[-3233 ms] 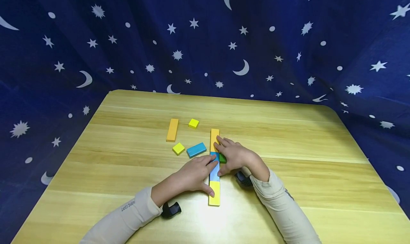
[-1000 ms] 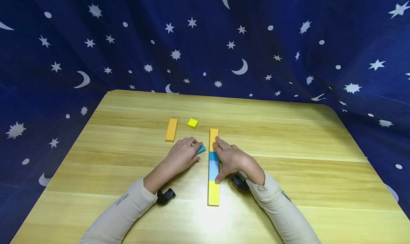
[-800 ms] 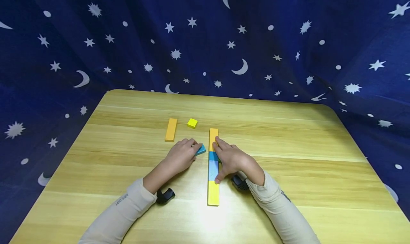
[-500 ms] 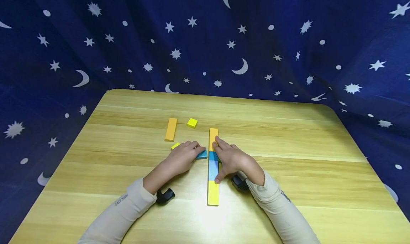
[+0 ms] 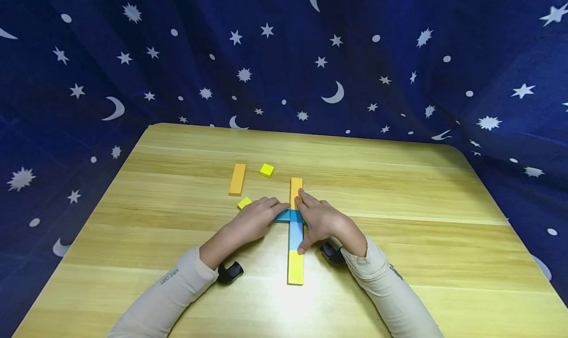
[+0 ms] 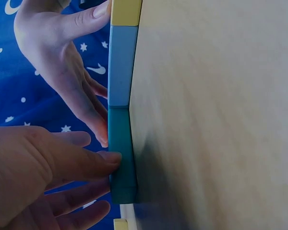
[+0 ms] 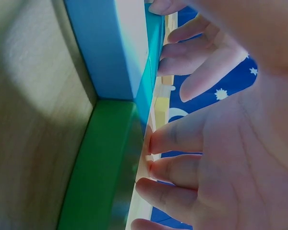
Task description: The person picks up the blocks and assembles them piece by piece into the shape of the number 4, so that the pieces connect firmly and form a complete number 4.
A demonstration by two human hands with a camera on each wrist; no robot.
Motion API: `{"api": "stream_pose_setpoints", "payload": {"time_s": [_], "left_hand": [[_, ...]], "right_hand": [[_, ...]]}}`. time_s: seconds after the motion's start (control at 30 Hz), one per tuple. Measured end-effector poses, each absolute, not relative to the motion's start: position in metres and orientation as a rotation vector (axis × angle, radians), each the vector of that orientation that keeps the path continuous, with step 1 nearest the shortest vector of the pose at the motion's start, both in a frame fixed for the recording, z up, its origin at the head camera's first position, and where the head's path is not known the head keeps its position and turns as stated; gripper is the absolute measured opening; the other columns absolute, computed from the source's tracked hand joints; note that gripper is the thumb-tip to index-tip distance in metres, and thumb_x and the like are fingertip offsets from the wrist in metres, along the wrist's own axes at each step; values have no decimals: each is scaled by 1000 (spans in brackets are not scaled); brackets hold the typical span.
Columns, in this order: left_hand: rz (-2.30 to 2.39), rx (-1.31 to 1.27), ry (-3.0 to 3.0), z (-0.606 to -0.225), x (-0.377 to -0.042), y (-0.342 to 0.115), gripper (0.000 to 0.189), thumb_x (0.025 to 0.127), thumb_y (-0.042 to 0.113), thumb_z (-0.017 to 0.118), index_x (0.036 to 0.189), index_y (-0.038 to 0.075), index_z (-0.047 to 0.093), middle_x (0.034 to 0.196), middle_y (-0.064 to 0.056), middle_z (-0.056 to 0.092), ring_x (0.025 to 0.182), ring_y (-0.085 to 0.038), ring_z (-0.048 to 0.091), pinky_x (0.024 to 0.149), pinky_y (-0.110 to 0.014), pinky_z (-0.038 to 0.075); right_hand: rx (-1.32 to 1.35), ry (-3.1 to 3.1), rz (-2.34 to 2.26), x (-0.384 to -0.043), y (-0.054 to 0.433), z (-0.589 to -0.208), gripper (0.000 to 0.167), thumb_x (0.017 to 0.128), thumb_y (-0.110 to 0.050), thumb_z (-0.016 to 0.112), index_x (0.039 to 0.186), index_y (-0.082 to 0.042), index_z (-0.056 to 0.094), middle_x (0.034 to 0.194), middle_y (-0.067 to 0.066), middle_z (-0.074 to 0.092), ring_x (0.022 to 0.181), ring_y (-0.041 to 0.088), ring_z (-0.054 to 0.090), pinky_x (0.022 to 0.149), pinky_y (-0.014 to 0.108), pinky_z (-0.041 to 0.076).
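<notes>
My left hand (image 5: 250,220) pinches a blue block (image 5: 281,216) between thumb and fingers; its right end meets the side of a row of blocks. That row runs from an orange block (image 5: 296,190) through a small blue block (image 5: 296,216) and a light blue one (image 5: 296,236) to a yellow block (image 5: 295,268). My right hand (image 5: 327,220) rests along the row's right side, fingers extended over the orange block, thumb near the joint of light blue and yellow. Beneath it lies a green block (image 7: 98,167), mostly hidden in the head view.
Left of the row lie a loose orange block (image 5: 237,179), a yellow square block (image 5: 266,170) and another yellow square block (image 5: 244,203) partly behind my left hand. The wooden table (image 5: 399,190) ends at a dark blue starry curtain (image 5: 284,56).
My left hand has left the row, taken the loose blue block, turned it crosswise and brought it right against the row. My right hand has stayed nearly in place.
</notes>
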State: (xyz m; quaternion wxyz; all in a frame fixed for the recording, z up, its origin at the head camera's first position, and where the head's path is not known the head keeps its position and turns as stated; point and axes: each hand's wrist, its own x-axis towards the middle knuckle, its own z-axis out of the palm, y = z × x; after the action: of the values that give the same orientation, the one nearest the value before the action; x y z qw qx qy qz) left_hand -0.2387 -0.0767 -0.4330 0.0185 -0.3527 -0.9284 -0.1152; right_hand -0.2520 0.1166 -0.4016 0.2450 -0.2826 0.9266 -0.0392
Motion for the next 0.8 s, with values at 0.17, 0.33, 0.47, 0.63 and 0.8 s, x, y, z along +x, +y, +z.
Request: {"api": "stream_pose_setpoints", "payload": {"time_s": [0.17, 0.33, 0.47, 0.63, 0.8], "left_hand": [[-349, -1107, -2869, -433, -239, -76, 40, 88, 8, 59, 127, 10, 53, 113, -5, 60, 102, -19, 57, 86, -31, 49], [-360, -1114, -2866, -433, -238, -76, 38, 88, 7, 58, 125, 9, 55, 112, -5, 60, 101, -19, 57, 85, -30, 50], [-378, -1107, -2870, -433, -238, -76, 38, 87, 6, 58, 125, 9, 55, 112, -5, 59, 100, -19, 57, 84, -30, 50], [-377, -1105, -2876, -432, -237, -76, 39, 87, 5, 59, 125, 10, 55, 113, -5, 59, 101, -19, 57, 85, -30, 50], [-355, -1107, -2886, -431, -237, -76, 40, 87, 6, 59, 126, 10, 54, 114, -4, 59, 101, -19, 57, 86, -30, 49]], "right_hand": [[-778, 2533, -106, -252, 118, -401, 123, 57, -60, 76, 145, 1, 14, 153, 19, 1, 141, 30, 8, 107, 52, 24], [-783, 2530, -119, -252, 118, -402, 123, 57, -60, 76, 145, 2, 14, 152, 19, 1, 141, 30, 8, 107, 52, 24], [-780, 2530, -132, -252, 117, -403, 123, 57, -59, 77, 144, 2, 14, 152, 19, 1, 141, 30, 8, 107, 52, 24], [-775, 2531, -134, -252, 117, -402, 123, 57, -58, 77, 145, 1, 14, 153, 19, 1, 141, 29, 8, 108, 52, 23], [-769, 2531, -141, -251, 117, -401, 123, 57, -58, 77, 145, 2, 14, 153, 19, 1, 141, 29, 7, 108, 53, 23]]}}
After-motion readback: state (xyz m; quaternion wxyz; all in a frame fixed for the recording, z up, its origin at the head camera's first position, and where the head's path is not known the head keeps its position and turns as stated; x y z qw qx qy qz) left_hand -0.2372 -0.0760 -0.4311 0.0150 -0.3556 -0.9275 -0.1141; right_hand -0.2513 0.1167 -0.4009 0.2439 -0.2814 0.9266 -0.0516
